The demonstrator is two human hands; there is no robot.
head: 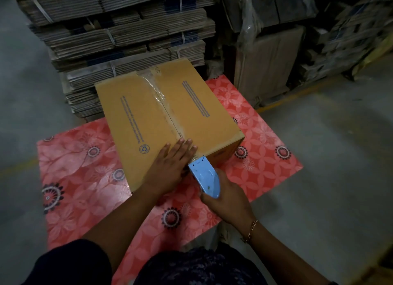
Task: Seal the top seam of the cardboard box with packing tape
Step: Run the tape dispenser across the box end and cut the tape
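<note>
A closed brown cardboard box [140, 118] stands on a red flowered mat [85, 174]. Clear packing tape [163, 102] runs along its top seam from the far edge to the near edge, wrinkled at the far part. My left hand [170, 163] lies flat, fingers together, on the box top at the near end of the seam, pressing the tape. My right hand [223, 197] grips a light blue tape dispenser [205, 177], whose front end touches the box's near top edge just right of my left hand. The tape roll is hidden.
Strapped bundles of flattened cardboard [119, 33] are stacked right behind the box. More cartons and plastic-wrapped stacks [276, 50] stand at the back right. Grey concrete floor [329, 157] lies on both sides of the mat.
</note>
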